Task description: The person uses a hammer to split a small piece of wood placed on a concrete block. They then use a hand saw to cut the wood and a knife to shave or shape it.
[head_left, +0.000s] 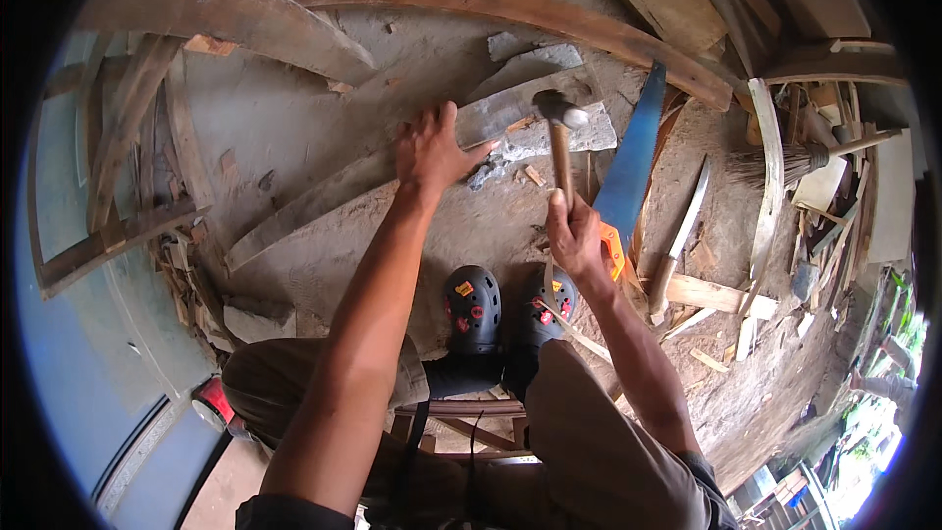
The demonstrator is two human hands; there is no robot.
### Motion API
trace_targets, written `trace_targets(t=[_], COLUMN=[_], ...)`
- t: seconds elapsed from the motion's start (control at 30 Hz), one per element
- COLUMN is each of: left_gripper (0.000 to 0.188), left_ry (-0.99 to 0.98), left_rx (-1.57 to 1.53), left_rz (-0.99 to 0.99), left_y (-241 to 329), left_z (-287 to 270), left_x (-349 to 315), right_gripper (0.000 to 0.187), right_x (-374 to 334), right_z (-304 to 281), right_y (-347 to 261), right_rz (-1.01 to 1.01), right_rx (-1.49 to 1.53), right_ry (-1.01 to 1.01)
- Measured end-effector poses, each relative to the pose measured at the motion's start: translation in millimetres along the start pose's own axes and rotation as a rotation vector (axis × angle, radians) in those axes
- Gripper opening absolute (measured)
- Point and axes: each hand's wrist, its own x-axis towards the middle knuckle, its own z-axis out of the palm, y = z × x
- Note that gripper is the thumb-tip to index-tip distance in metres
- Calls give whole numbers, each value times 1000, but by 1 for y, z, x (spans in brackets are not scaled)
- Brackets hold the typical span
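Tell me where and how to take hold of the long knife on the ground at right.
The knife is probably best taken by its handle, from the near side: that end lies closer, while the slim blade tapers to a tip pointing away.

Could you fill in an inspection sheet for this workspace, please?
Surface: dusty, uneven ground.
Things at hand: grey-brown plank, hammer.
Clutter: blue-bladed handsaw, long knife, broom and wood scraps, toward the right.
Hands: left hand spread on the plank; right hand closed around the hammer's handle.
Cables: thin dark cord near the lap, kind unclear.
Surroundings: bluish panel at left, greenery at lower right.
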Motion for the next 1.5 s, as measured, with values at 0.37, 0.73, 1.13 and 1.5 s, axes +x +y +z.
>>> trace_targets(t=[0.37,0.73,1.13,1.5], left_gripper=[81,77,79,83], left_ry=[12,59,-51,-160], left_rx=[33,-12,-47,-43], left_rz=[30,43,-4,-31], left_y=[-5,-4,-6,-9], left_z=[4,4,1,-5], left_x=[11,11,11,11], right_gripper=[58,49,61,62], right_x=[8,36,35,16], right_z=[14,28,23,23], right_y=[67,30,2,-11], right_rz=[14,-163,-412,-388], right_rx=[-90,53,354,376], right_ry=[12,94,153,155])
